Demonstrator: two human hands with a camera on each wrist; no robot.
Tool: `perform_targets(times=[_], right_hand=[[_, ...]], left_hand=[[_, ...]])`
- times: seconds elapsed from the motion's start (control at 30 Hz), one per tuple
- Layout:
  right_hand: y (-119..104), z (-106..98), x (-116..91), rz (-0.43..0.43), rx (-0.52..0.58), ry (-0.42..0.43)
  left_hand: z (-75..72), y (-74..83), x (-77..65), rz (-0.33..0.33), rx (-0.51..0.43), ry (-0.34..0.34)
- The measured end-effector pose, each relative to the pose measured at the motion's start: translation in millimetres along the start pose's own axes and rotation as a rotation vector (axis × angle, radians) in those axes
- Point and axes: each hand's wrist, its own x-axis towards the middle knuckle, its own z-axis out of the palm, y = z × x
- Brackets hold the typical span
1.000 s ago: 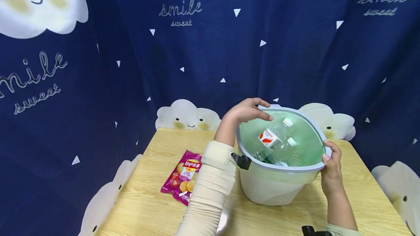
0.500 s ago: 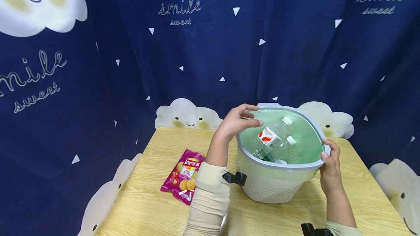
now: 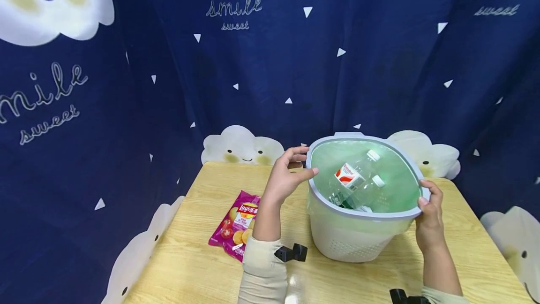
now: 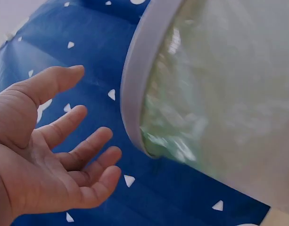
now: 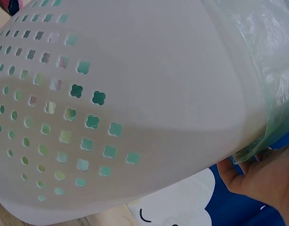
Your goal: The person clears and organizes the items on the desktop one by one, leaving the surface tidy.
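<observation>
A white trash bin [image 3: 354, 245] with a pale violet rim and a perforated lower wall stands tilted toward me on the table. A thin green bag [image 3: 398, 177] lines it and folds over the rim. Inside lie clear plastic bottles [image 3: 348, 177] with white caps, one bearing a red and white label. My right hand [image 3: 430, 219] grips the rim at the right, thumb on the near side; in the right wrist view its fingers sit at the bag's edge under the wall. Just off the left rim my left hand [image 4: 54, 150] holds nothing, its fingers spread and slightly bent.
A purple Lay's chip bag [image 3: 236, 224] lies on the wooden table [image 3: 177, 247] left of the bin, partly covered by my left forearm. Behind the table hangs a dark blue curtain [image 3: 261, 60] with cloud prints.
My left hand has moved left and down, from over the bin's opening to outside its left rim. The right hand keeps its grip, and the bin stays nearly in place.
</observation>
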Motion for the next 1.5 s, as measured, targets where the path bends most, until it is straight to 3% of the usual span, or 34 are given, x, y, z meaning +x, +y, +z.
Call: perform_targets(times=[0.2,0.33,0.47,0.8,1.5], right_hand=[[-1.3,-3.7,-3.2,-0.011,0.005,-0.002],[0.7,-3.7,-2.8,-0.019,0.019,-0.013],[2.8,-2.1,-0.8,-0.031,0.015,-0.025],[2.6,-1.0,0.0,-0.049,0.042,-0.027],[2.5,0.3,-0.3,-0.037,0.028,-0.021]], left_hand=[[4.0,-20.9,-12.9,0.031,-0.049,0.039],[2.3,-18.4,-23.8,0.051,-0.068,0.052],[-5.8,-14.6,-36.3,0.052,-0.059,0.112],[-26.4,-45.6,-54.8,0.044,-0.101,0.232],[-69.6,-102.5,-89.3,-0.022,-0.022,0.321]])
